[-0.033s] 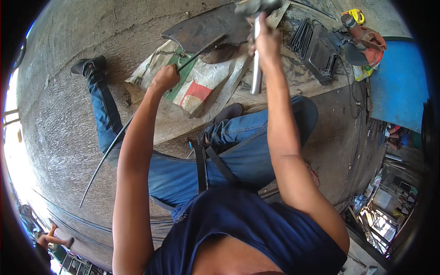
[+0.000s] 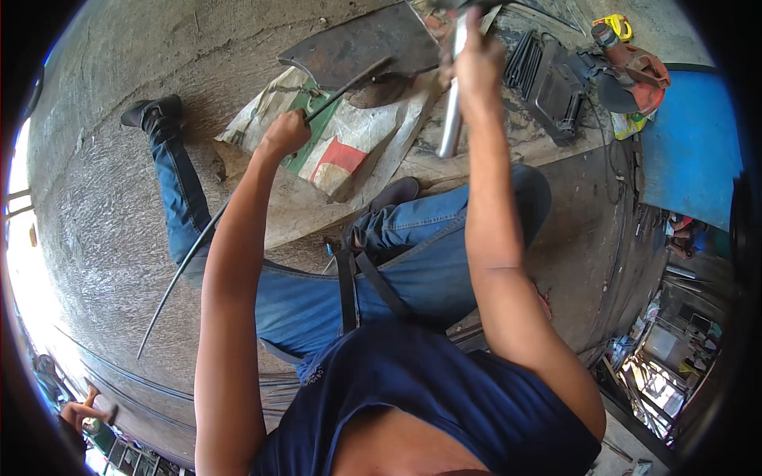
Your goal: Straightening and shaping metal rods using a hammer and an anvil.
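My left hand (image 2: 286, 133) is closed around a long dark metal rod (image 2: 176, 275). The rod's far end rests or hovers over a dark metal plate (image 2: 357, 49); I cannot tell which. Its other end runs back beneath my left forearm, bending slightly. Raised at the top of the view, my right hand (image 2: 479, 67) grips a hammer (image 2: 450, 127) by its silver handle. The hammer's dark head is blurred and cut off by the upper edge. Under the rod lies a crumpled white, green and red sack (image 2: 341, 155).
Right of my right hand sit a black open case (image 2: 556, 91) with several dark rods (image 2: 521, 63). Beyond it are an orange cut-off saw (image 2: 643, 75) and a blue panel (image 2: 689, 147). My jeans-clad legs (image 2: 357, 293) spread around the sack. Another person's leg (image 2: 82, 408) shows at the lower left.
My right hand has lifted the hammer a little up and to the right, so more of its head leaves the view. The left hand and the rod have hardly moved.
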